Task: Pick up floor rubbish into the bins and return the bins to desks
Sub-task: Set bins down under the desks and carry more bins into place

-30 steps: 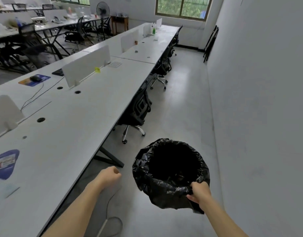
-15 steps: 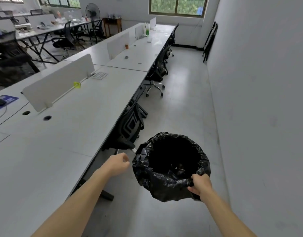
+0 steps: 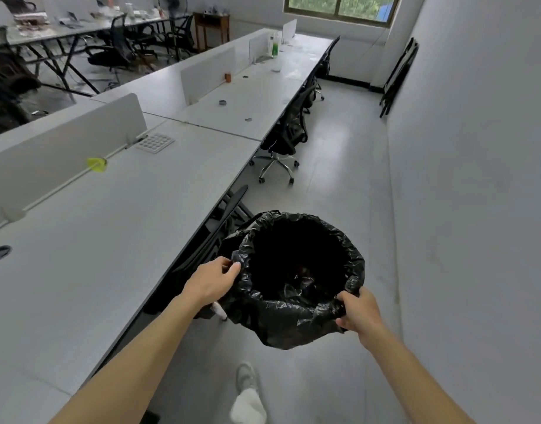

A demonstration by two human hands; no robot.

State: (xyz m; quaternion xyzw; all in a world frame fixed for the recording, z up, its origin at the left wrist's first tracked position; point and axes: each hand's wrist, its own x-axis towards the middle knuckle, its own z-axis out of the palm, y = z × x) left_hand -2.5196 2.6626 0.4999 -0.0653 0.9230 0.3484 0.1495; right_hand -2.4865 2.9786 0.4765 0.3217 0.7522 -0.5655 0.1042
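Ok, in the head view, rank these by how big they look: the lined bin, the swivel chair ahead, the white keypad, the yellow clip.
1. bin, though it is nearest the camera, which inflates it
2. swivel chair
3. keypad
4. yellow clip

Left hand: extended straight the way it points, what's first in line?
The bin liner: the left hand pinches its left rim, pointing across the bin mouth. Beyond, probably the far rim; depth unclear.
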